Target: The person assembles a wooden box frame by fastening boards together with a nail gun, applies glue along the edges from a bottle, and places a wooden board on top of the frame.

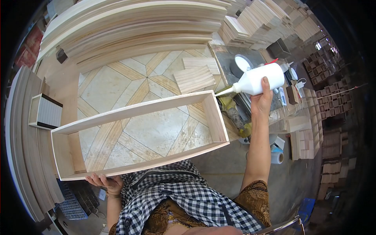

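Observation:
A long rectangular wooden frame (pixel 145 165) with open middle lies tilted over the patterned table top (pixel 103 84). My left hand (pixel 105 183) grips its near edge close to the left corner, fingertips over the wood. In my right hand (pixel 261 98) is a white squeeze bottle (pixel 270 76), held on its side. The bottle's thin nozzle points left, its tip at the frame's far right corner. Two light wooden boards (pixel 194 79) lie beyond the frame.
Long planks (pixel 141 29) are stacked along the far side. On the right, a bowl of white liquid (pixel 243 62) stands on a dark surface. A small slatted box (pixel 46 111) sits at left. Stacked wooden pieces (pixel 256 23) rise at the back right.

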`<action>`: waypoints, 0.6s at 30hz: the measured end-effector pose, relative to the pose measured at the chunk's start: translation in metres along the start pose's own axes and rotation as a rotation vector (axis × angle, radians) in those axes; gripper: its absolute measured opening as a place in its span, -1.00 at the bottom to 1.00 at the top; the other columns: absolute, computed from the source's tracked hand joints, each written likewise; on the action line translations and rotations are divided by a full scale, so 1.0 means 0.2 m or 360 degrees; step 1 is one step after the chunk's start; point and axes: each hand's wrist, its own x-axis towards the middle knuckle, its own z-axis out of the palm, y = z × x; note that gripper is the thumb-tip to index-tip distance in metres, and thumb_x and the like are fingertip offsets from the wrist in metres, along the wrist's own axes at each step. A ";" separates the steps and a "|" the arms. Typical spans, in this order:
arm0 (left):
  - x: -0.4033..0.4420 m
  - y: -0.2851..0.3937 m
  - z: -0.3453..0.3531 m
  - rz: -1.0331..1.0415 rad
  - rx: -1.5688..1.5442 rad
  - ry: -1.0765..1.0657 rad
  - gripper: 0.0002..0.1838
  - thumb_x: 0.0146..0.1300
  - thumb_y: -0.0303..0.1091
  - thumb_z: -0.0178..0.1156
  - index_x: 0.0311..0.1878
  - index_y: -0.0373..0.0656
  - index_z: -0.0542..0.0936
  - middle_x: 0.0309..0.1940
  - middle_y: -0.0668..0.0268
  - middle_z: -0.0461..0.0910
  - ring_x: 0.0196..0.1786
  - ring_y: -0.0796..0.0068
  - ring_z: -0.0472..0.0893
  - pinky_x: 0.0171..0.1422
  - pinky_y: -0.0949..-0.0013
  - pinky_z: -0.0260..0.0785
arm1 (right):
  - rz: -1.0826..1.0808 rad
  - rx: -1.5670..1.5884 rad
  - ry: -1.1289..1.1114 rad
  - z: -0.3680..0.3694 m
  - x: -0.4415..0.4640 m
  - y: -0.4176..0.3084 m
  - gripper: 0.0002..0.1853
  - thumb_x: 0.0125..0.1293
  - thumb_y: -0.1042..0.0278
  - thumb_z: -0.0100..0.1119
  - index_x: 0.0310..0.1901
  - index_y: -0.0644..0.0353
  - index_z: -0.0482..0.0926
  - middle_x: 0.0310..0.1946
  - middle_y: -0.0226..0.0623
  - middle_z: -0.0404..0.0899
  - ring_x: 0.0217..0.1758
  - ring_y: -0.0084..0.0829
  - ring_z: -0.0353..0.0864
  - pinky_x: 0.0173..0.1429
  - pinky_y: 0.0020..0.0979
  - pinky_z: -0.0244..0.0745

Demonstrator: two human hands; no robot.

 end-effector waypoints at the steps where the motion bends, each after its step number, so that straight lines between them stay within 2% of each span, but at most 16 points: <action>1: 0.00 0.00 0.00 0.0003 0.0000 0.0003 -0.43 0.34 -0.21 -0.11 0.34 -0.10 -0.02 0.35 -0.03 -0.10 0.42 -0.20 -0.18 0.36 -0.36 -0.28 | -0.0012 -0.0009 -0.0001 -0.01 -0.01 0.00 -0.39 0.17 0.20 0.26 0.18 0.27 0.26 0.02 -0.24 0.45 0.11 -0.31 0.49 0.18 -0.18 0.46; 5: 0.01 0.00 0.00 0.0013 -0.0016 0.0003 -0.43 0.35 -0.19 -0.11 0.34 -0.10 -0.03 0.35 -0.03 -0.10 0.42 -0.20 -0.17 0.36 -0.36 -0.27 | -0.0023 -0.0045 -0.0012 -0.02 -0.04 -0.03 -0.39 0.18 0.20 0.25 0.17 0.28 0.25 0.02 -0.23 0.45 0.11 -0.32 0.50 0.19 -0.22 0.46; 8: 0.00 0.00 0.01 -0.0003 -0.0072 0.0049 -0.44 0.29 -0.23 -0.05 0.30 -0.11 0.05 0.35 -0.01 -0.08 0.42 -0.20 -0.20 0.38 -0.36 -0.34 | -0.0047 -0.0053 -0.0037 -0.04 -0.07 -0.05 -0.40 0.18 0.21 0.25 0.17 0.29 0.25 0.01 -0.22 0.45 0.10 -0.32 0.50 0.19 -0.22 0.46; 18: 0.01 0.00 0.01 0.0012 -0.0065 0.0050 -0.43 0.31 -0.23 -0.04 0.31 -0.12 0.03 0.35 0.00 -0.07 0.42 -0.21 -0.19 0.38 -0.36 -0.31 | -0.0015 -0.0079 -0.0045 -0.11 -0.16 -0.11 -0.42 0.18 0.23 0.24 0.17 0.27 0.24 -0.02 -0.26 0.45 0.09 -0.35 0.49 0.17 -0.20 0.46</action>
